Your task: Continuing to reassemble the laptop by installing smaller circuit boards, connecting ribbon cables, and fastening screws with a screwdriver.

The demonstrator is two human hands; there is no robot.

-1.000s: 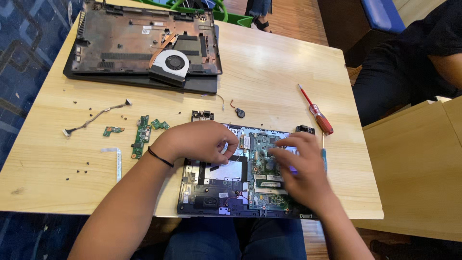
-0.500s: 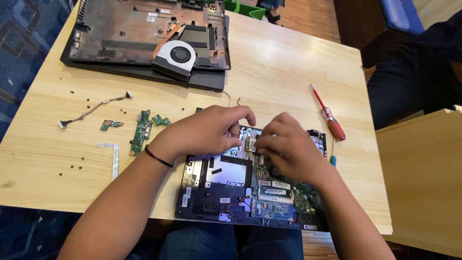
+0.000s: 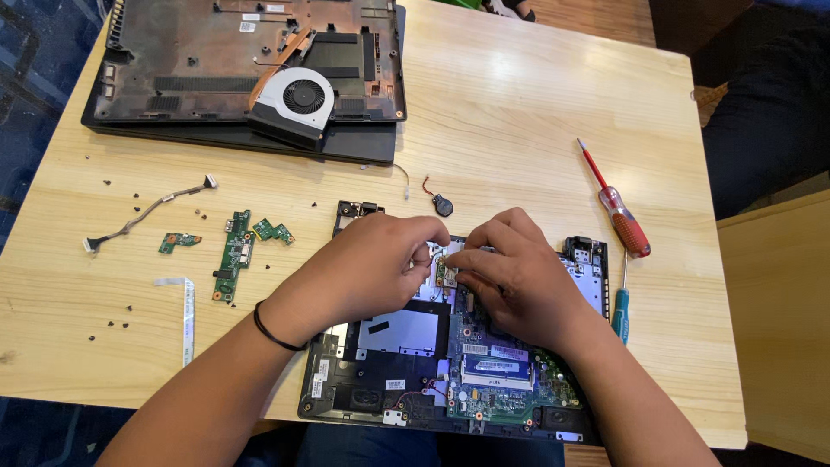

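The fingertips of both hands meet over a small card (image 3: 446,270) on the open laptop board (image 3: 510,363). The left hand (image 3: 367,268) curls, thumb and forefinger drawn close at the card's left edge; the right hand (image 3: 510,268) pinches its right edge, thumb underneath. Whether the card is lifted or seated cannot be told.

To do this well, the person should grip the card by its edges only, keep it level with its slot, and use light, even pressure so neither the connector nor the thin wires beside it are strained.

Just beyond the fingertips lies a coin cell (image 3: 443,205) with red lead. Right of the right hand lie a red screwdriver (image 3: 624,220) and a teal one (image 3: 621,307). Left of the left hand sit green boards (image 3: 233,251), a ribbon (image 3: 188,316) and a cable (image 3: 143,212). Farther off rests the case (image 3: 173,78) with its fan (image 3: 296,99), all on the table (image 3: 536,112).
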